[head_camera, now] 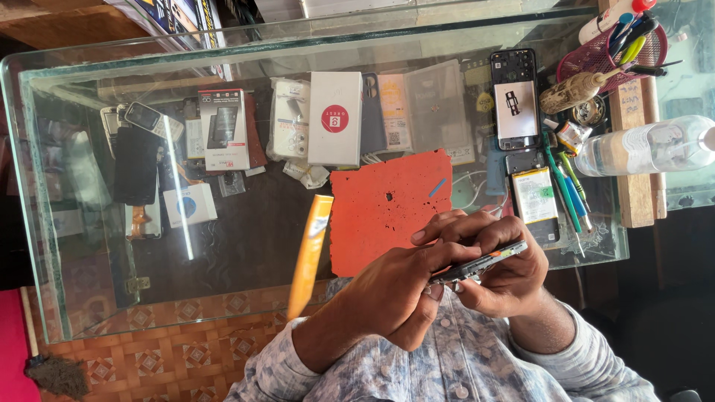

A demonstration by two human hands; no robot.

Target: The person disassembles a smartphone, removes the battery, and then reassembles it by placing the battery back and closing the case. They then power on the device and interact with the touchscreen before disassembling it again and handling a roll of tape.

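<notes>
While both hands grip a thin dark phone frame (480, 262) edge-on, left hand (391, 294) closed, right hand (499, 260) curled round it, prying its edge seems underway, needing steady pressure.

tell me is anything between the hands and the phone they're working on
Nothing visible. Both the left hand and the right hand already grip the opened phone directly, held edge-on above the orange mat on the glass counter. No tool or part sits between fingers and phone.
</notes>
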